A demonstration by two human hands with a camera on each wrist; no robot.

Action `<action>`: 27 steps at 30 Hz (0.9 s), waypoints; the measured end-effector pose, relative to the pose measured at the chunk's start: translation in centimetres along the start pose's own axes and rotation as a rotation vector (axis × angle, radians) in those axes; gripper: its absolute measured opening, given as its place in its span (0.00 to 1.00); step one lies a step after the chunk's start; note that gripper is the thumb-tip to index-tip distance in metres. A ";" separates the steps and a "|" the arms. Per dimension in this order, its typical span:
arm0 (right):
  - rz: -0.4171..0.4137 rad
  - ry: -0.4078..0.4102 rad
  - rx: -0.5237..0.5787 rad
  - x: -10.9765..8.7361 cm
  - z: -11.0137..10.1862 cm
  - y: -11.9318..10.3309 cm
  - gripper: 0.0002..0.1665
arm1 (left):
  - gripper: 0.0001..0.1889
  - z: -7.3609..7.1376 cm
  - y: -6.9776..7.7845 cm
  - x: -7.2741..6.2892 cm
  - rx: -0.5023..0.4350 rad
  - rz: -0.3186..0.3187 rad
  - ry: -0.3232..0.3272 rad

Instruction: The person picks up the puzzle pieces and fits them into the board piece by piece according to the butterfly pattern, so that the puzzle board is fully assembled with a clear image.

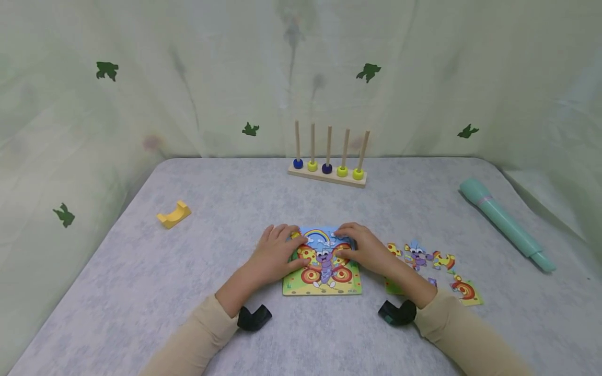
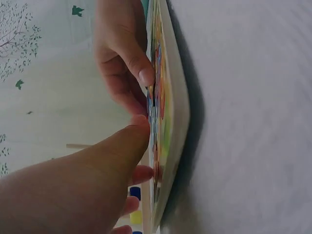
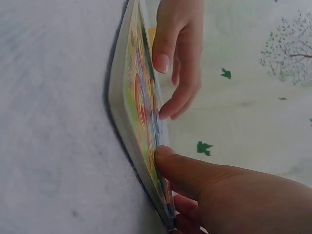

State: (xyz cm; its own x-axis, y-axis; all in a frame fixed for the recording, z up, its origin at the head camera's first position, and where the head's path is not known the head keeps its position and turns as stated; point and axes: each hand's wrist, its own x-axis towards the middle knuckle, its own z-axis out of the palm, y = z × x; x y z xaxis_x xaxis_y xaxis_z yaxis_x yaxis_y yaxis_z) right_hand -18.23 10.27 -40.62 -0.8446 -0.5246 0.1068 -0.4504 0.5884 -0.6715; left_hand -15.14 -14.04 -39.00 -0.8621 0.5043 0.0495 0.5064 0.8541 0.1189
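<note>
A square butterfly jigsaw puzzle [image 1: 323,290] lies flat on the table in front of the person, its picture of a rainbow and butterfly filled with pieces. The left hand [image 1: 276,254] rests on its left side, fingers spread over the upper left edge and thumb low on the wing. On the opposite side the right hand [image 1: 369,249] touches the upper right part with thumb and fingers loosely bent. In the right wrist view the right thumb [image 3: 168,155] presses on the puzzle's face, other fingers by its edge. The left thumb [image 2: 139,124] sits close over the surface in the left wrist view.
Right of the puzzle, partly behind the right forearm, lie several loose pieces [image 1: 416,255] of a similar picture. A wooden peg stand [image 1: 326,176] with blue and yellow beads stands at the back. A yellow arch block [image 1: 175,214] lies left, a teal toy microphone [image 1: 505,222] right.
</note>
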 end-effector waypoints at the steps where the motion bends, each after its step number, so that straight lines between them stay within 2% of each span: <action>1: -0.002 -0.003 -0.003 0.0 0.0 0.0 0.27 | 0.31 0.0 0.3 0.2 -0.004 0.016 0.009; 4: 0.001 -0.008 -0.001 0.0 0.0 -0.1 0.26 | 0.33 0.3 1.0 0.7 -0.060 0.088 0.008; 8: -0.005 -0.003 0.007 0.0 0.0 0.0 0.26 | 0.31 0.8 1.5 1.2 -0.095 0.181 -0.032; 14: -0.022 -0.028 -0.028 0.0 0.0 0.1 0.23 | 0.28 0.9 1.8 1.3 -0.059 0.217 -0.032; 19: -0.022 -0.041 -0.046 -0.1 -0.1 0.2 0.20 | 0.30 0.8 1.7 1.0 -0.077 0.207 -0.058; 23: -0.013 -0.029 -0.065 -0.1 0.0 0.1 0.19 | 0.33 0.3 1.0 0.0 -0.109 0.130 -0.085; 27: -0.017 -0.010 -0.070 -0.1 0.2 0.0 0.18 | 0.37 -0.2 -0.2 -1.9 -0.174 0.036 -0.085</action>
State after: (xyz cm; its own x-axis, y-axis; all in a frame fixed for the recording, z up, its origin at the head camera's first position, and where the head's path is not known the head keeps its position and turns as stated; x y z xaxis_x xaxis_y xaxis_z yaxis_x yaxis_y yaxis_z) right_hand -18.05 10.19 -40.75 -0.8341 -0.5406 0.1099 -0.4838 0.6210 -0.6167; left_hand -13.63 -15.17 -38.88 -0.8350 0.5497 -0.0259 0.5203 0.8039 0.2882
